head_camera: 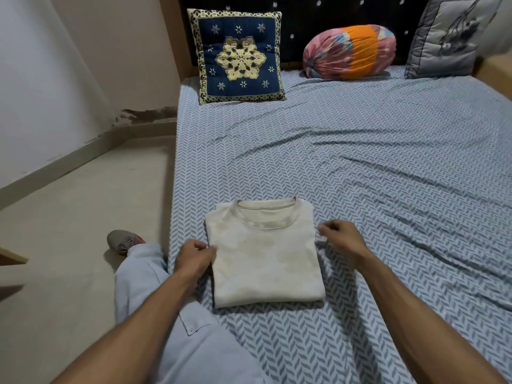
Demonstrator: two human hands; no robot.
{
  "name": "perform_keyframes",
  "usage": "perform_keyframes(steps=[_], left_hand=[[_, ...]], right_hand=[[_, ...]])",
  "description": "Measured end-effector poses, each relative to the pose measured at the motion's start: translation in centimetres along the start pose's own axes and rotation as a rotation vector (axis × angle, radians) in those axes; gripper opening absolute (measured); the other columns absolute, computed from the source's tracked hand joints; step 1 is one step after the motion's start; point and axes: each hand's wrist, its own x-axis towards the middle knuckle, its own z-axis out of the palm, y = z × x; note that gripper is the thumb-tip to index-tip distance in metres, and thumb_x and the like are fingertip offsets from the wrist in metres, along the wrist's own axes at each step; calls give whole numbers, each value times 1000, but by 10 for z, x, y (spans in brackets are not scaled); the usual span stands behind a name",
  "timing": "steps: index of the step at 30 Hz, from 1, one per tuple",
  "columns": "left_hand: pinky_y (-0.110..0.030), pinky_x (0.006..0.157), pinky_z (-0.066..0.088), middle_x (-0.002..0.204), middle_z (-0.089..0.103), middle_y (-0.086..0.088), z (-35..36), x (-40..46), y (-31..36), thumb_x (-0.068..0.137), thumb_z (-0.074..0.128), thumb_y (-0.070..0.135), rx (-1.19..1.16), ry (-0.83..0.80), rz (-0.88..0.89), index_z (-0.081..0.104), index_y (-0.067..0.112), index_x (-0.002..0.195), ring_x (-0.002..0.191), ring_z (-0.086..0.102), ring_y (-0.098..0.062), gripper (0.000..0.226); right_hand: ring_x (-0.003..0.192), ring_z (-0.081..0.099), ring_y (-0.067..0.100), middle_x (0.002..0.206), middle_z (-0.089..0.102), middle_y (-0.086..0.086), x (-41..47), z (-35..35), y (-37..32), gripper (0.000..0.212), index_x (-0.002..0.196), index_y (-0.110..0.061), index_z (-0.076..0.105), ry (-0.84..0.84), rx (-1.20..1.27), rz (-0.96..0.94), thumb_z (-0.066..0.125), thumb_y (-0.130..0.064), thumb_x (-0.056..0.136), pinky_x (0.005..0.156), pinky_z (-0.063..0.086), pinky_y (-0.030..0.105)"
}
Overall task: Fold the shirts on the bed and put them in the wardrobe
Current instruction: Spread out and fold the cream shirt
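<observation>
A cream shirt (263,256) lies folded into a neat rectangle on the bed (374,167), collar facing away from me. My left hand (195,257) pinches the shirt's left edge with curled fingers and thumb. My right hand (340,236) hovers at the shirt's upper right corner, fingers loosely curled; whether it touches the cloth is unclear. No wardrobe is in view.
A blue and gold cushion (239,55), a pink and orange bolster (349,52) and a grey pillow (448,37) stand at the headboard. My leg in pale trousers (144,275) and a shoe (123,241) are beside the bed. Floor (69,217) lies to the left.
</observation>
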Motion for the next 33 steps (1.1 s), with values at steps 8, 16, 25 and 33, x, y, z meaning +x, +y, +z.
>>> perform_keyframes(steps=[8, 16, 25, 33], left_hand=[[-46, 96, 56, 121, 70, -9, -4, 69, 47, 77, 84, 27, -145, -35, 33, 67, 16, 122, 105, 70, -28, 49], [-29, 77, 55, 87, 76, -2, 9, 80, 77, 82, 80, 16, -4, 24, 102, 78, 18, 83, 86, 70, -19, 3], [-37, 67, 60, 96, 71, -13, 19, 100, 85, 99, 63, 15, -298, -167, -96, 66, 10, 91, 83, 68, -29, 10], [-34, 64, 53, 74, 72, -7, 7, 79, 81, 77, 87, 35, 12, -98, -6, 69, 8, 73, 72, 67, -25, 32]], right_hand=[[98, 66, 24, 106, 69, 2, 95, 25, -34, 37, 113, -21, 70, -36, -121, 78, 76, -41, 82, 86, 55, 39], [58, 61, 18, 69, 69, 1, 101, 33, -39, 6, 82, -16, 71, 1, -146, 120, 76, -20, 84, 50, 43, 24], [50, 22, 16, 59, 28, 1, 115, 24, -26, 37, 67, -18, 42, -187, 342, 287, 47, -9, 103, 51, 19, 32], [46, 43, 14, 51, 41, 1, 104, 22, -24, 48, 56, -16, 44, -212, 194, 261, 88, -23, 75, 49, 36, 29]])
